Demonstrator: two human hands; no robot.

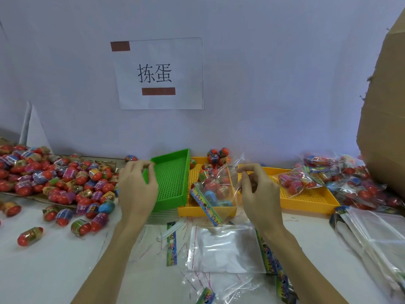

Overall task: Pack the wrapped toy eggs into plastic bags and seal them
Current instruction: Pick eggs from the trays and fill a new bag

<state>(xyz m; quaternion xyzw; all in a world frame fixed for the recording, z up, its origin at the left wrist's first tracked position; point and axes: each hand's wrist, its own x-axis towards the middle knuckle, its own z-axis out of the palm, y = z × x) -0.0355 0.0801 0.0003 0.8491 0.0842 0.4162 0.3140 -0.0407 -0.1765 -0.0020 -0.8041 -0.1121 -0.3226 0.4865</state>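
A heap of wrapped toy eggs (pixel 54 178), red with coloured wrappers, lies at the left on the white table. A clear plastic bag (pixel 213 187) with a colourful header strip and several eggs inside rests in the middle yellow tray (pixel 206 210). My right hand (pixel 256 189) is just right of it, thumb and forefinger pinched on the bag's clear upper edge. My left hand (pixel 137 187) hovers by the left rim of the green tray (pixel 173 178), fingers curled apart and holding nothing. Empty flat bags (pixel 223 246) lie in front of me.
A second yellow tray (pixel 306 202) holds a filled bag, with more filled bags (pixel 350 181) heaped beyond it. A stack of empty bags (pixel 377 233) lies at the right edge. A cardboard box (pixel 385 106) rises at the far right. A paper sign (pixel 160 73) hangs on the wall.
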